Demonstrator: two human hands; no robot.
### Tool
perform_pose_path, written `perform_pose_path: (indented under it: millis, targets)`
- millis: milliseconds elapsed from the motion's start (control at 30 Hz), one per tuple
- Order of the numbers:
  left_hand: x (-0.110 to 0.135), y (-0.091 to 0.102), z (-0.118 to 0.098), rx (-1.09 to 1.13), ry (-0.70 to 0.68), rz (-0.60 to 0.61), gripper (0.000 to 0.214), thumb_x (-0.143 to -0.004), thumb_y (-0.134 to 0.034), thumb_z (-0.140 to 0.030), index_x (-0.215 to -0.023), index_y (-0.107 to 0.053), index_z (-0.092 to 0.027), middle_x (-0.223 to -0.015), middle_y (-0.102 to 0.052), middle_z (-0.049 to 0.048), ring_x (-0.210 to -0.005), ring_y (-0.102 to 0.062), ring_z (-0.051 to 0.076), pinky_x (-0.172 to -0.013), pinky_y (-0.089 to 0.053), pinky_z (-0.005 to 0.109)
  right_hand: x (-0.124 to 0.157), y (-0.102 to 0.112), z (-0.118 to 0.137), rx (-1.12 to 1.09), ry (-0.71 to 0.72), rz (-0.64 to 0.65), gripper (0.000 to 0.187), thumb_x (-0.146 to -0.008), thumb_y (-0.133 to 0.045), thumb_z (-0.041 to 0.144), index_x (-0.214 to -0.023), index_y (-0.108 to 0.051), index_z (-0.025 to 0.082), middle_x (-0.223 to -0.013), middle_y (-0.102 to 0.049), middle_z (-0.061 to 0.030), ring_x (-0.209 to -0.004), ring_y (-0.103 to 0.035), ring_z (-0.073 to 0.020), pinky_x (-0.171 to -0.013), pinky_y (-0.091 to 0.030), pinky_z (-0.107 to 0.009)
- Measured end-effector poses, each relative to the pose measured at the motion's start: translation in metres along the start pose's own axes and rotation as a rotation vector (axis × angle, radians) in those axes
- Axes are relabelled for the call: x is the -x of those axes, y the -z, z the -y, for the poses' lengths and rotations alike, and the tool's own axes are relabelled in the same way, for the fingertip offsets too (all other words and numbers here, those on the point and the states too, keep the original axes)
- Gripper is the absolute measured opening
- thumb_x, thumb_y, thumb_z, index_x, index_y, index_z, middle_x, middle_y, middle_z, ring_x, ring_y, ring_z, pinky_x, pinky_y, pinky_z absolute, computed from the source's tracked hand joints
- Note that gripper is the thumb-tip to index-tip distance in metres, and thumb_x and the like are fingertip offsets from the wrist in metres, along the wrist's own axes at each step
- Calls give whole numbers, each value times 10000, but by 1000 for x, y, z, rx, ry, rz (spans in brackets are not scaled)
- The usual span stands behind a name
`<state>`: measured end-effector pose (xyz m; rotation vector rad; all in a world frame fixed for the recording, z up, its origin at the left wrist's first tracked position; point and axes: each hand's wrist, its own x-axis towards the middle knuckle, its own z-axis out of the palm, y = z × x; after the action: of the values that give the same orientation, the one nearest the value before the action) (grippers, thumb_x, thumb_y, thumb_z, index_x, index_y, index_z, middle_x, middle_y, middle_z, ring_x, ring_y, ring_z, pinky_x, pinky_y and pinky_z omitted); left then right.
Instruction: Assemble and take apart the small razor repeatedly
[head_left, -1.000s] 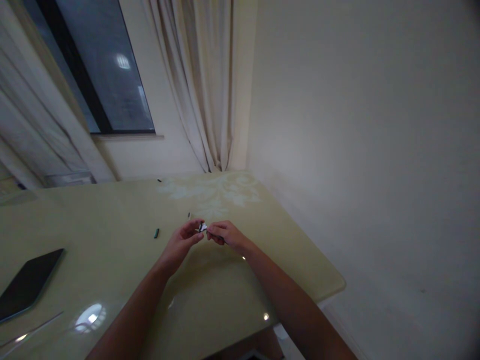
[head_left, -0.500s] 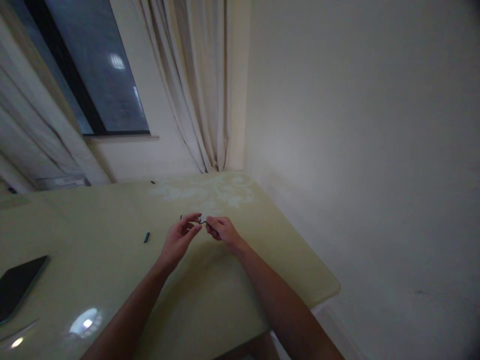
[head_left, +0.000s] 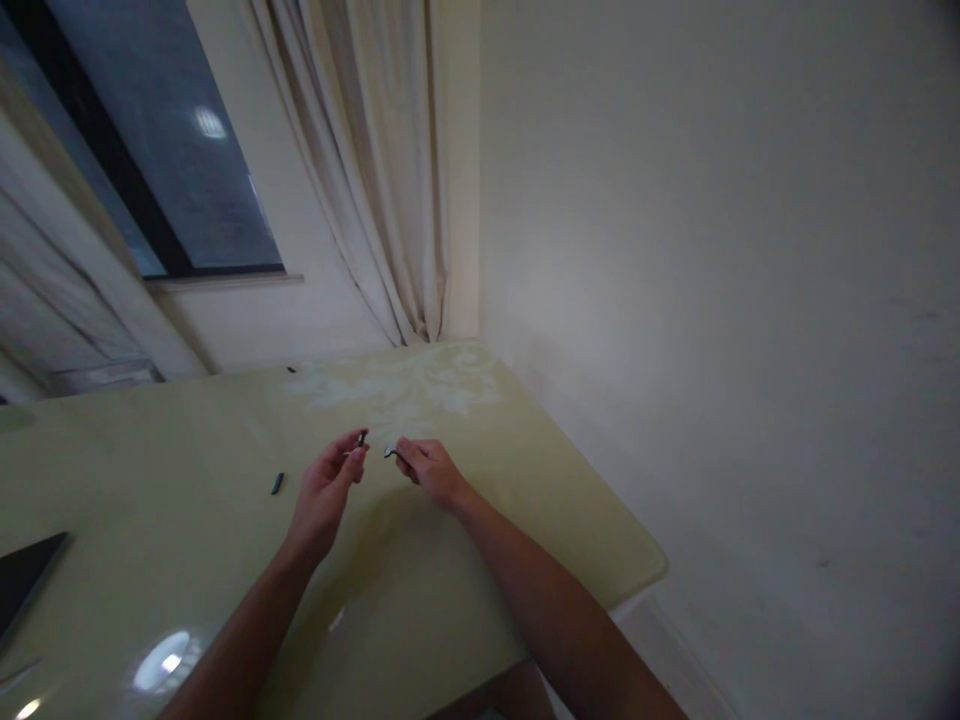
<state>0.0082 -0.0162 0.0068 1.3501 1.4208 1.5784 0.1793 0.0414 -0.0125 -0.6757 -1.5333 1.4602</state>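
Above the right-hand part of the glossy surface (head_left: 577,540), nearer its far edge than the near one, the left hand (head_left: 324,490) and the right hand (head_left: 431,470) face each other with a narrow gap between. The left grip is closed on a small dark piece (head_left: 363,438), pinched between thumb and fingers with one end standing clear. The right grip is clamped around a slim clip (head_left: 391,453), whose shiny bent tip points toward the left hand; the rest of it is hidden in the fingers. The piece and the clip do not touch.

Both look light and stiff, probably metal or hard plastic, and a little slippery when smooth. The clip's thin tip might bend if squeezed, so its body seems the better place to hold. The piece likely suits a fingertip pinch at its sides, as there is little to take hold of.

Left of the hands, a dark stick (head_left: 277,484) lies on the surface, and a black scrap (head_left: 291,370) rests close to the far edge. Well off to the left is a flat dark tablet (head_left: 28,580), cut off by the view.
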Motion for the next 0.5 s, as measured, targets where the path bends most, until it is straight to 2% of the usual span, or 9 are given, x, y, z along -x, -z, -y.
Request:
perform_pose_path:
  millis: [67, 133, 200, 267, 400, 500]
  targets:
    - [-5, 0, 1, -79, -10, 61, 619, -762, -759, -615, -1207, -705, -188, -938, -712, 49, -717, -587, 153, -672, -486, 283, -2, 2, 3, -57, 10, -111, 660, -879, -488, 810, -664, -561, 190, -517, -367, 59, -470, -291, -90, -470, -206, -251]
    - [-12, -9, 3, -207, -29, 199, 545, -731, -790, -564, -1135, -739, -202, -932, -724, 51, -702, -610, 168, -650, -488, 294, -6, 8, 7, -128, 29, -291, 659, -876, -468, 817, -689, -567, 193, -509, -352, 66, -457, -273, -89, -458, -193, -248]
    - [-20, -27, 7, -318, -61, 328, 478, -709, -798, -515, -1074, -766, -208, -895, -735, 53, -681, -620, 183, -644, -484, 309, -11, 17, 8, -178, 34, -473, 652, -867, -463, 819, -691, -557, 198, -503, -343, 72, -443, -252, -85, -444, -178, -246]
    - [-31, -52, 15, -385, -73, 392, 425, -696, -790, -463, -1039, -781, -212, -877, -747, 58, -687, -633, 197, -680, -486, 325, -14, 28, 7, -209, 15, -610, 634, -862, -466, 806, -676, -536, 204, -494, -332, 78, -431, -237, -82, -431, -170, -244]
    - [-52, -96, 34, -404, -19, 431, 421, -645, -790, -405, -1011, -789, -197, -823, -756, 63, -693, -651, 215, -682, -479, 320, -17, 47, 1, -238, -28, -744, 568, -885, -471, 734, -669, -518, 210, -482, -319, 86, -414, -238, -82, -415, -174, -241]
    - [-62, -112, 45, -387, 11, 451, 440, -654, -775, -433, -1016, -793, -183, -720, -729, 36, -647, -645, 203, -639, -462, 296, -18, 53, -3, -250, -44, -767, 540, -896, -469, 700, -673, -516, 211, -477, -323, 87, -405, -249, -83, -410, -172, -242]
